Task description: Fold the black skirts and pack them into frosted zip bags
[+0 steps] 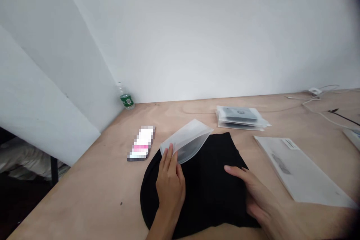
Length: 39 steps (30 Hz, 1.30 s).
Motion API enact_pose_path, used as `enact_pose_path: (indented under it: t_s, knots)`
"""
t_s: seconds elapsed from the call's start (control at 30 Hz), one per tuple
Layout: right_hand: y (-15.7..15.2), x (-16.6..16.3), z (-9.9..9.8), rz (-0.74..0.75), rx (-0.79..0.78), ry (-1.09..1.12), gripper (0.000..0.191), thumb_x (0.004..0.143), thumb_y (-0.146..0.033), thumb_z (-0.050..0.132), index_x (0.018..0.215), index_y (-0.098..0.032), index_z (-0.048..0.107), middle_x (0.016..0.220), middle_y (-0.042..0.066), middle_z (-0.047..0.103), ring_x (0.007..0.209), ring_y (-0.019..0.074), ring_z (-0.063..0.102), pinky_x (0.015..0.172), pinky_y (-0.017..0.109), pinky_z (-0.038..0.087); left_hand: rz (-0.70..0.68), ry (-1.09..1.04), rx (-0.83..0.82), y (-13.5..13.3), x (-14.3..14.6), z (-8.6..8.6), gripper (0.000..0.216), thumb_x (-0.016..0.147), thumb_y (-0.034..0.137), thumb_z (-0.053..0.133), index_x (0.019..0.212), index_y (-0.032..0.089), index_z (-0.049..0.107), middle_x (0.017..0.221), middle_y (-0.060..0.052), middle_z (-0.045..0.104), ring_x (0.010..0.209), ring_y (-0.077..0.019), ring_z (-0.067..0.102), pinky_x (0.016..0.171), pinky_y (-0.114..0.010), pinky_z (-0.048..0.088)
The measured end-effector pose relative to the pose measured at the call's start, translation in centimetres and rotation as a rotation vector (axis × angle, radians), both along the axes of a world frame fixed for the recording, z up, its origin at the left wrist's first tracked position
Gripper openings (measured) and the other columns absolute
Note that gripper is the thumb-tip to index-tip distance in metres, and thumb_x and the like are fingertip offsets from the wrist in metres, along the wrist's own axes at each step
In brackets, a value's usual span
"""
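Left hand (170, 183): fingers slightly apart at the frosted bag's (187, 140) lower edge; grip unclear.
Right hand (260, 195): fingers together, resting on the black cloth (202, 191), not clamped.
Bag: at 12 o'clock on the cloth; light, slippery, take by the rim.
Cloth: soft, limp.

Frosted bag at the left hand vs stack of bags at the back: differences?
The frosted bag is single and tilted up at the left hand, over a black garment; the stack is several bags lying flat on the wooden table. The stack shows grey contents; the frosted bag looks far less filled. Both are translucent plastic.
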State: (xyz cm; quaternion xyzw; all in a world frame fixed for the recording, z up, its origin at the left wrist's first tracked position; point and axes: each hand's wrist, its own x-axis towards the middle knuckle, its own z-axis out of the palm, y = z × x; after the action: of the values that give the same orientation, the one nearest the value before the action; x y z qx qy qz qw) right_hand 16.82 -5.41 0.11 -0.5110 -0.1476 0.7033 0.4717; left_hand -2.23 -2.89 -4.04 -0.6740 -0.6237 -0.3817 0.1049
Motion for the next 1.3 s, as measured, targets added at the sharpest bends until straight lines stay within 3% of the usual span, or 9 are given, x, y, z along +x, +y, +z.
enact_pose_path:
  t_s: [0.1, 0.23, 0.43, 0.63, 0.77, 0.87, 1.13, 1.3]
  knots:
    - [-1.2, 0.2, 0.9, -0.033, -0.129, 0.075, 0.034, 0.058, -0.027, 0.075, 0.088, -0.018, 0.062, 0.089, 0.007, 0.07, 0.085, 0.0245, 0.065, 0.074, 0.033, 0.051, -0.045, 0.045, 0.001, 0.1, 0.2, -0.2, 0.034, 0.084, 0.009, 0.037, 0.112, 0.013, 0.056, 0.129, -0.011, 0.052, 0.119, -0.0267, 0.046, 0.089, -0.044, 0.05]
    - [-0.1, -1.4, 0.9, -0.097, -0.133, 0.092, 0.036, 0.059, -0.019, 0.075, 0.092, -0.016, 0.061, 0.084, 0.007, 0.071, 0.08, 0.0228, 0.067, 0.071, 0.031, 0.053, -0.143, 0.082, 0.004, -0.1, 0.3, -0.4, 0.038, 0.083, 0.008, 0.036, 0.116, 0.015, 0.053, 0.13, -0.012, 0.05, 0.12, -0.0261, 0.046, 0.088, -0.042, 0.05]
    - [2.3, -3.8, -0.6, -0.407, -0.051, 0.285, 0.033, 0.074, -0.015, 0.062, 0.107, -0.017, 0.056, 0.087, 0.007, 0.071, 0.085, 0.021, 0.066, 0.072, 0.033, 0.054, -0.24, 0.066, -0.041, -0.6, 0.9, -0.8, 0.055, 0.078, 0.0, 0.036, 0.13, 0.017, 0.04, 0.138, -0.011, 0.041, 0.126, -0.0238, 0.039, 0.095, -0.041, 0.046]
    - [1.8, -5.0, -0.6, -0.169, -0.102, 0.446, 0.034, 0.074, -0.012, 0.061, 0.108, -0.019, 0.056, 0.094, 0.005, 0.069, 0.091, 0.0211, 0.064, 0.078, 0.037, 0.052, -0.349, 0.133, -0.117, -0.5, 1.2, -0.6, 0.073, 0.071, -0.006, 0.033, 0.14, 0.017, 0.021, 0.146, -0.01, 0.025, 0.134, -0.0227, 0.023, 0.101, -0.041, 0.04]
    - [2.6, -6.1, -0.4, -0.356, -0.013, 0.504, 0.026, 0.079, -0.005, 0.052, 0.101, -0.019, 0.056, 0.087, 0.003, 0.07, 0.085, 0.0152, 0.066, 0.077, 0.029, 0.053, -0.431, 0.19, -0.161, -0.9, 1.4, 0.1, 0.08, 0.069, -0.009, 0.028, 0.141, 0.02, 0.015, 0.147, -0.004, 0.024, 0.136, -0.02, 0.015, 0.098, -0.037, 0.042]
    - [3.7, -7.2, -0.3, -0.435, -0.047, 0.455, 0.024, 0.08, -0.002, 0.048, 0.094, -0.021, 0.053, 0.078, -0.001, 0.069, 0.075, 0.0102, 0.067, 0.074, 0.021, 0.053, -0.478, 0.216, -0.173, -1.0, 1.4, 0.4, 0.072, 0.076, -0.007, 0.028, 0.141, 0.021, 0.016, 0.147, -0.002, 0.025, 0.136, -0.0188, 0.013, 0.097, -0.034, 0.043]
    - [4.1, -7.5, -0.3, -0.39, -0.007, 0.371, 0.023, 0.078, 0.0, 0.043, 0.086, -0.019, 0.053, 0.073, 0.0, 0.068, 0.077, 0.0094, 0.067, 0.079, 0.018, 0.051, -0.636, 0.225, -0.196, -0.8, 1.0, 1.6, 0.065, 0.081, -0.003, 0.028, 0.141, 0.02, 0.018, 0.146, -0.002, 0.028, 0.136, -0.0184, 0.015, 0.102, -0.035, 0.038]
    - [4.0, -6.9, -1.6, -0.353, 0.134, 0.247, 0.02, 0.081, -0.01, 0.038, 0.077, -0.023, 0.052, 0.069, -0.002, 0.066, 0.086, 0.0117, 0.065, 0.092, 0.023, 0.046, -0.764, 0.241, -0.196, -1.3, 2.1, 2.2, 0.066, 0.08, -0.004, 0.027, 0.141, 0.02, 0.018, 0.144, -0.004, 0.031, 0.135, -0.0197, 0.018, 0.103, -0.04, 0.038]
